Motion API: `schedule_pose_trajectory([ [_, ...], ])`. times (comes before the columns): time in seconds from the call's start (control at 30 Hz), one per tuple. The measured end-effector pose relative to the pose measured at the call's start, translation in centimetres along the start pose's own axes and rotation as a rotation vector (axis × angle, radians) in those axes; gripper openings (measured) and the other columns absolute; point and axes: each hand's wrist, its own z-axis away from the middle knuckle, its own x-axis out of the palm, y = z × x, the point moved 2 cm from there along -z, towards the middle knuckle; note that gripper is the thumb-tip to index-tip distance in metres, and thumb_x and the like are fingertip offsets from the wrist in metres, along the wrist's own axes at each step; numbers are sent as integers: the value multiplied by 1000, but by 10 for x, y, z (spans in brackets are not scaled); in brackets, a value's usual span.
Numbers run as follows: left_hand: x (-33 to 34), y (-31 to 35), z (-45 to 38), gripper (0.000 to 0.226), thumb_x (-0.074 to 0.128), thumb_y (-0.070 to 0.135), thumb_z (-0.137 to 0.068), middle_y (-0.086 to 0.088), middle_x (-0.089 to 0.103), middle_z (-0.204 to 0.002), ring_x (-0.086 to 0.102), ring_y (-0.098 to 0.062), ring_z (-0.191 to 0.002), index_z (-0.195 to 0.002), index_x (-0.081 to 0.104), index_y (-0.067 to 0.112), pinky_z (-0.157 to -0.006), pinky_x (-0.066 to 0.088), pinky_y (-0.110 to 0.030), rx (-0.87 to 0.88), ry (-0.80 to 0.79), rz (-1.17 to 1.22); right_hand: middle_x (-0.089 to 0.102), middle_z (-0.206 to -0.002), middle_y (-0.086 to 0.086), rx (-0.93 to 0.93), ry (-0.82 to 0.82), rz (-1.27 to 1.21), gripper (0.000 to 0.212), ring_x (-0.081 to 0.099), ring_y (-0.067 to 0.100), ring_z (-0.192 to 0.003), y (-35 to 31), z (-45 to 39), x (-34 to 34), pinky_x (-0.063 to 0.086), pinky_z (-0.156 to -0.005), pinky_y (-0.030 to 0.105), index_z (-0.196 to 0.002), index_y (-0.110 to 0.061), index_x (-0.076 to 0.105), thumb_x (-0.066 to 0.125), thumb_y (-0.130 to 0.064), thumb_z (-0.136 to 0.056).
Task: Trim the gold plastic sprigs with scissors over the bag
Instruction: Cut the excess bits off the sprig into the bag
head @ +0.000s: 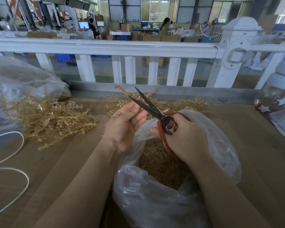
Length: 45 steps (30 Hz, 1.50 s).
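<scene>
Your right hand [186,139] is gripping the scissors [155,111], left hand [127,124] pinching a sprig [122,89] over the bag [155,195]. Loose sprigs [51,119] are piling up on the counter [64,162] beside a white cord [15,162].

My hands hang over the open mouth of the clear bag [224,155]; bare brown table [59,175] lies open to my left front; a heap of gold sprigs [48,119] blocks the far left, with a big plastic sack [15,83] behind it; a white cord [21,142] loops nearby; the white railing [105,46] walls off the far edge; a jar [276,97] crowds the right.
</scene>
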Motion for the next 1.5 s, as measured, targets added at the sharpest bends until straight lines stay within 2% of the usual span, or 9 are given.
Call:
schedule_pose_trajectory([
  [0.17,0,1,0,18,65,15,-79,-4,78,-94,74,-9,-81,-87,81,17,-63,58,-17,0,-13,2,57,-64,-15,10,22,11,56,53,3,-58,2,0,1,54,-56,30,-73,-27,54,53,-83,-75],
  [0.37,0,1,0,18,65,15,-80,-4,77,-95,74,-10,-82,-86,81,17,-62,57,-17,-8,-10,7,59,-65,-15,-19,38,0,53,53,2,-58,0,0,1,54,-55,27,-72,-27,55,55,-80,-76],
  [0.47,-1,2,-1,16,66,14,-78,-5,77,-94,74,-10,-80,-85,81,16,-62,58,-18,-7,5,9,54,-62,-18,-12,16,-19,56,51,0,-57,-1,-1,1,52,-55,26,-70,-30,51,50,-85,-73],
  [0.6,-2,2,-1,14,68,16,-76,-3,77,-89,74,-10,-78,-85,79,16,-60,57,-17,2,20,-21,58,-63,-15,11,3,-44,59,54,2,-58,0,-1,1,53,-57,28,-73,-28,58,51,-86,-71],
  [0.8,-3,2,0,17,70,17,-75,-6,77,-91,74,-12,-79,-90,78,13,-63,58,-19,7,8,-73,54,-60,-15,7,18,-9,64,51,3,-54,-1,-1,-1,53,-54,31,-70,-25,54,45,-88,-71],
  [0.93,-1,3,1,15,70,16,-76,-5,77,-88,73,-11,-75,-88,78,14,-61,57,-19,-2,2,-70,61,-65,-12,-10,28,-48,66,56,5,-58,-2,0,0,55,-57,33,-73,-23,59,45,-87,-72],
  [1.23,1,4,2,10,70,17,-77,-2,76,-81,72,-9,-70,-82,79,17,-61,57,-18,9,-4,-112,62,-68,-13,23,-10,-67,67,57,2,-62,2,-2,3,55,-61,29,-79,-25,62,44,-89,-70],
  [1.37,3,2,3,16,72,17,-73,-6,75,-79,72,-12,-69,-88,76,11,-60,56,-19,7,-9,-169,65,-71,-10,14,5,-37,62,58,5,-61,2,-1,2,56,-60,30,-79,-22,62,52,-83,-75],
  [1.5,3,3,3,14,72,17,-72,-6,75,-79,72,-12,-70,-85,77,12,-62,56,-20,20,-4,-179,64,-69,-10,14,4,-29,57,57,6,-60,2,-2,1,56,-59,32,-77,-23,60,55,-80,-76],
])
